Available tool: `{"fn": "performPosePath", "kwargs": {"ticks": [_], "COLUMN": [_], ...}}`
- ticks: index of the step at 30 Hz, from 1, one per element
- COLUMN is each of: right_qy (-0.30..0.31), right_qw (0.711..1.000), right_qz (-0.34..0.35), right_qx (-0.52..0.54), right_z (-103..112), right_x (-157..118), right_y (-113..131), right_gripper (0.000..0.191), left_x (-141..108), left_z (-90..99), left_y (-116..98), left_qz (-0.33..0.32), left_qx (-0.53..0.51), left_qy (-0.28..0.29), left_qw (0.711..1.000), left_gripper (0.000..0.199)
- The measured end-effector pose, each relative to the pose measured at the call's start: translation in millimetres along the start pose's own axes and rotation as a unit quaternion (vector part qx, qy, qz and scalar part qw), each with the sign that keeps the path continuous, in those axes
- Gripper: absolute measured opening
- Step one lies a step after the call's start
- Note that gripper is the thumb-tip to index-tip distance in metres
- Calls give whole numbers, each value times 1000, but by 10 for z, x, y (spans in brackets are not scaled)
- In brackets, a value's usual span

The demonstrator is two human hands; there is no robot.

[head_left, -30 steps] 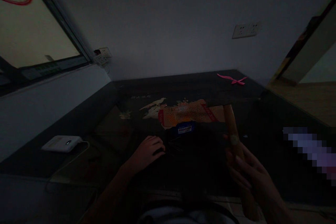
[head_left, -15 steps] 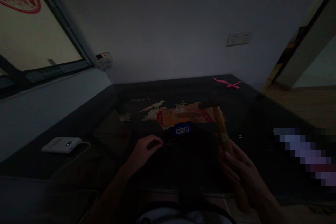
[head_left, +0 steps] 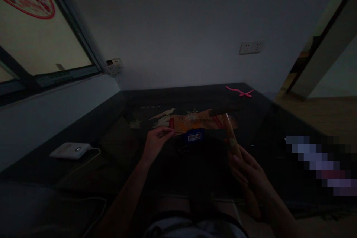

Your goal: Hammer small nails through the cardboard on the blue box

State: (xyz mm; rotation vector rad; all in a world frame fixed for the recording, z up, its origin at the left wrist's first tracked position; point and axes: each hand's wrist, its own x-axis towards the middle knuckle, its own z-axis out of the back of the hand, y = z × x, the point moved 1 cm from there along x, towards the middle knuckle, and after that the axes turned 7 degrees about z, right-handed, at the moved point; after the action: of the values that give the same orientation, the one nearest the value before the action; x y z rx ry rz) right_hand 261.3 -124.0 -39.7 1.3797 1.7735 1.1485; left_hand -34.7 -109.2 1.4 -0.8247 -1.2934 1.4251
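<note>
In the dim head view my right hand is wrapped round the wooden handle of a hammer. Its dark head points away from me, over the right part of an orange patterned wrapper with red bands. My left hand has its thumb and fingers pressed together at the wrapper's lower left corner; what they pinch, if anything, is too dark to make out. Between the hands lies a small blue packet with a pale label, against the wrapper's near edge. Just nearer me, a thin dark thing shows faintly on the tabletop.
The dark glossy table bears a white power bank with a cable at left. A pink ribbon lies at the far right. A pixelated strip covers something on the right. Behind stands a wall with sockets.
My left hand has moved forward from the near side of the blue packet to the wrapper's corner, and the dark thing with thin strands is out of it. The hammer stays in my right hand.
</note>
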Motion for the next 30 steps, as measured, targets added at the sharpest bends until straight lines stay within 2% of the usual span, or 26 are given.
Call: {"fn": "performPosePath", "kwargs": {"ticks": [7, 12, 17, 19, 24, 26, 30], "right_qy": [12, 1, -4, -5, -22, -32, -49], "right_qw": [1000, 999, 999, 998, 996, 996, 993], "right_qz": [-9, -17, -28, -30, -36, -40, -50], "right_qx": [-23, -40, -45, -56, -76, -79, -90], "right_z": [-21, -19, -21, -19, 2, 4, -11], "right_x": [3, -8, -8, -8, -14, -14, -6], "right_y": [-10, -8, -7, -12, -47, -56, -46], "right_gripper": [42, 45, 48, 50, 53, 54, 54], "left_x": [169, 327, 606, 737, 968, 993, 981], "left_z": [-77, -151, -234, -299, -465, -495, -489], "left_y": [-13, -61, -213, -230, -132, -74, 13], "left_qz": [-18, -39, -74, -78, -84, -93, -121], "left_qx": [-104, -185, -146, -130, -54, -3, 76], "left_qy": [7, -32, -63, -65, -35, -18, -20], "left_qw": [994, 981, 985, 986, 994, 995, 990], "left_gripper": [25, 31, 39, 36, 17, 13, 9]}}
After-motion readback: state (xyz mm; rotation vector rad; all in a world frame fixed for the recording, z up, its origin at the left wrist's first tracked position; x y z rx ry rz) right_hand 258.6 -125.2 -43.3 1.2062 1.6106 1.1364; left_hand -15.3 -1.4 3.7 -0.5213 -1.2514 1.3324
